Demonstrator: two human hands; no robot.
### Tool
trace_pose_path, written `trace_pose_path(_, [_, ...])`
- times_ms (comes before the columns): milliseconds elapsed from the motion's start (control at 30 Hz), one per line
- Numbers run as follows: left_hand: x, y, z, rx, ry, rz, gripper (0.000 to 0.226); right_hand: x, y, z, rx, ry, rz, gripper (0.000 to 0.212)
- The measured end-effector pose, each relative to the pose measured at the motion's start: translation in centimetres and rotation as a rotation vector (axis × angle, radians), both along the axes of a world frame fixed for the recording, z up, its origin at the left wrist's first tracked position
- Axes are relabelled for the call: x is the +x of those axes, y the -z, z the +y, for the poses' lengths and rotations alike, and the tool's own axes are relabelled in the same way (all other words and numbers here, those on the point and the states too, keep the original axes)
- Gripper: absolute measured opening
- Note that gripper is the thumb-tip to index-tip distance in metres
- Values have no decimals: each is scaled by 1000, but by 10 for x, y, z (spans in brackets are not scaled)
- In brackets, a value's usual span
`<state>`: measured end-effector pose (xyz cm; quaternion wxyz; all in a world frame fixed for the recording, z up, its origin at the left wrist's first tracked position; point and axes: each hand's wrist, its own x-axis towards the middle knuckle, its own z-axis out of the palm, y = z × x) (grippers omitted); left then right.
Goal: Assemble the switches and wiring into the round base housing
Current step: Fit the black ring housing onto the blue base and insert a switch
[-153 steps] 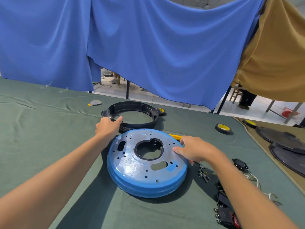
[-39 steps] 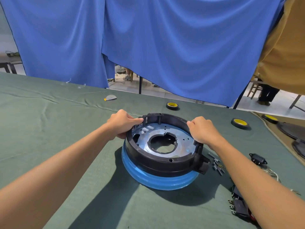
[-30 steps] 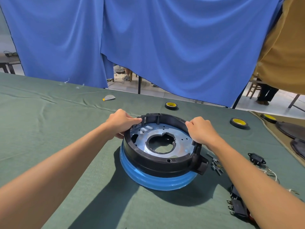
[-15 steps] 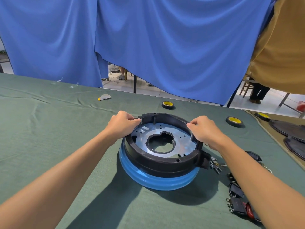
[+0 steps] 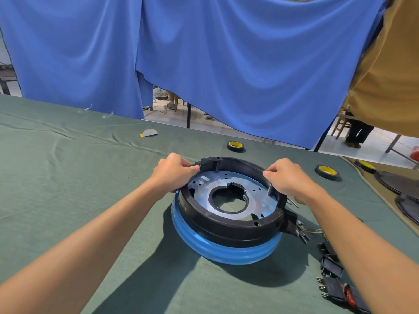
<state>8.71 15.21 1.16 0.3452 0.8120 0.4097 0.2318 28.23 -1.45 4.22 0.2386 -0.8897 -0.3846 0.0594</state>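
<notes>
Status: black ring (image 5: 226,225) sat on blue base (image 5: 217,253), left hand (image 5: 174,172) and right hand (image 5: 288,177) gripping its rim; switches (image 5: 332,268) lay unfitted

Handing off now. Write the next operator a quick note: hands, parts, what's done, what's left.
Left hand grips the black ring at its far-left rim; right hand grips the far-right rim.
The ring sits on the blue base on the green cloth.
Switches and wiring lie loose on the cloth right of the base.
Done: ring on base. Left: fit switches and wiring into the housing.
</notes>
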Motion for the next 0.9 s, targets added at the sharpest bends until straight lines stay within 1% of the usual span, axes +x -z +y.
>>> trace_pose_path(100, [0,0,-2,0,-13,-7,38,-1,0,0,4,-4,8,35])
trace_pose_path(233, [0,1,-6,12,-42,-17,45,-5,3,-4,37,8,-6,35])
trace_pose_path(333, [-1,5,-8,20,-61,-45,41,-10,10,-6,106,24,-9,36])
trace_pose_path(400, [-1,7,-10,-2,-65,-71,38,-12,15,-8,161,52,26,35])
trace_pose_path(500, [-1,6,-10,2,-77,-50,46,-13,18,-10,210,98,105,32])
trace_pose_path(567, [-1,2,-13,99,-113,-6,49,-13,21,-11,234,117,142,28])
trace_pose_path(633, [0,-4,-23,285,-157,25,39,-13,25,-11,271,142,181,24])
trace_pose_path(667, [2,-8,-30,358,-143,6,35,-13,27,-11,293,151,206,23])
trace_pose_path(733, [6,-15,-52,446,-12,-11,30,-13,29,-11,329,154,251,23])
trace_pose_path(800, [10,-19,-75,502,195,50,32,-11,28,-13,342,143,293,22])
trace_pose_path(900, [7,-21,-101,420,568,126,51,-8,24,-20,317,79,347,24])
